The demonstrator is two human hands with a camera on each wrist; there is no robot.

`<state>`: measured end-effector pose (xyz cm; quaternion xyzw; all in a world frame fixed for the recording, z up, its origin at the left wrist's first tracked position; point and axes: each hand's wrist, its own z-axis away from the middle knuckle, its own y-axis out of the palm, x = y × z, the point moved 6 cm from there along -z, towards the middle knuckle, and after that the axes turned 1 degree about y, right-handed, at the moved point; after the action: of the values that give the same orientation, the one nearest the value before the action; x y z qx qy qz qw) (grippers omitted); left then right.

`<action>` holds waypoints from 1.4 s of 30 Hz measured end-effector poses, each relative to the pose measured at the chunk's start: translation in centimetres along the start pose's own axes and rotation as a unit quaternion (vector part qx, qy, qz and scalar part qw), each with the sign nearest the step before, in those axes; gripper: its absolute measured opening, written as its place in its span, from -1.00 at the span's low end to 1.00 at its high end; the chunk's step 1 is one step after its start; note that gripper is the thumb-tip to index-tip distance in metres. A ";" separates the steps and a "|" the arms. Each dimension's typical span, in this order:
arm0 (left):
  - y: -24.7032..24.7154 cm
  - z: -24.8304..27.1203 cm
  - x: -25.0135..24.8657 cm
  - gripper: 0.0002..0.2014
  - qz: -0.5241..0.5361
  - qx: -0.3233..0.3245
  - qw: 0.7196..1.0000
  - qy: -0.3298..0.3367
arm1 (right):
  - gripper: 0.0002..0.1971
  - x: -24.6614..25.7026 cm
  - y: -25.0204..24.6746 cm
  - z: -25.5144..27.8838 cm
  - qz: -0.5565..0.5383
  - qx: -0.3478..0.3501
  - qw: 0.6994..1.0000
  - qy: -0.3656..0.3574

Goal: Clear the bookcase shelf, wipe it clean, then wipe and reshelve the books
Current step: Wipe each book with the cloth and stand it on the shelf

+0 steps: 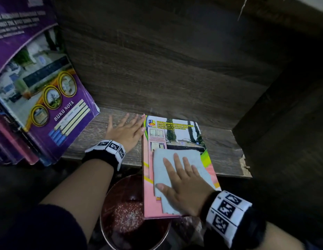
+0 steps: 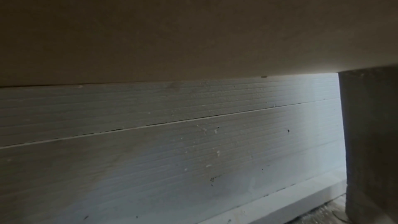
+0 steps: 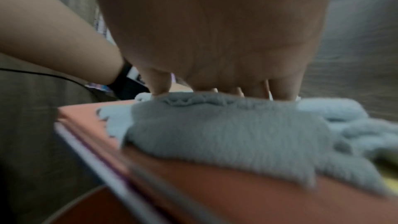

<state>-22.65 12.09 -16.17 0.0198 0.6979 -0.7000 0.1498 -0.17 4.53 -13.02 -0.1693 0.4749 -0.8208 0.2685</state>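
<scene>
right hand [image 1: 182, 184]: fingers flat, spread, pressing fuzzy grey cloth [image 1: 175, 170] onto book
left hand [image 1: 127, 131]: flat, open on woodgrain shelf [image 1: 220, 150], fingertips at book's edge
book [image 1: 177, 134]: glossy pink-green cover, overhangs shelf front
left of left hand: purple books [image 1: 43, 91], leaning

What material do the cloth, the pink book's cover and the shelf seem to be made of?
Cloth: soft knit or terry fabric, pale grey, matte; looped, fuzzy texture shows in the right wrist view.
Book: printed card or paper cover, slightly glossy; thin flat edges.
Shelf: probably wood-grain laminate over board; its front corner is chipped pale.
</scene>
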 end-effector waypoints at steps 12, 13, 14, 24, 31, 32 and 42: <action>0.1 0.0 0.0 -0.48 -0.006 0.008 1.000 0.001 | 0.23 -9.3 -5.5 -8.0 0.010 -0.016 0.989 0.146; 0.1 0.0 0.1 -0.48 -0.005 0.006 1.000 0.002 | 0.34 -8.9 -6.0 -8.9 0.007 -0.026 0.989 0.146; 0.1 -0.1 0.1 -0.48 -0.002 0.006 1.000 0.003 | 0.23 -8.3 -6.5 -9.6 0.017 -0.050 0.988 0.147; 0.2 -0.1 0.2 -0.48 0.005 -0.002 1.000 0.003 | -0.22 0.6 -3.0 -4.7 0.009 -0.031 0.999 0.039; 0.3 -0.2 0.2 -0.48 0.005 0.002 1.000 0.003 | 0.00 -2.1 1.0 1.7 0.043 0.011 0.999 0.026; 0.3 -0.2 0.3 -0.48 0.006 0.002 1.000 0.003 | -0.02 -3.2 1.0 1.9 0.045 0.018 0.998 0.035; 0.2 -0.1 0.2 -0.48 0.003 0.002 1.000 -0.002 | -0.24 -2.7 -0.9 -1.3 0.014 -0.004 0.999 0.034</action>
<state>-22.85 12.18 -16.38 0.0213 0.6959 -0.7013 0.1532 1.08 7.40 -12.96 -0.1355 0.4898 -0.8200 0.2632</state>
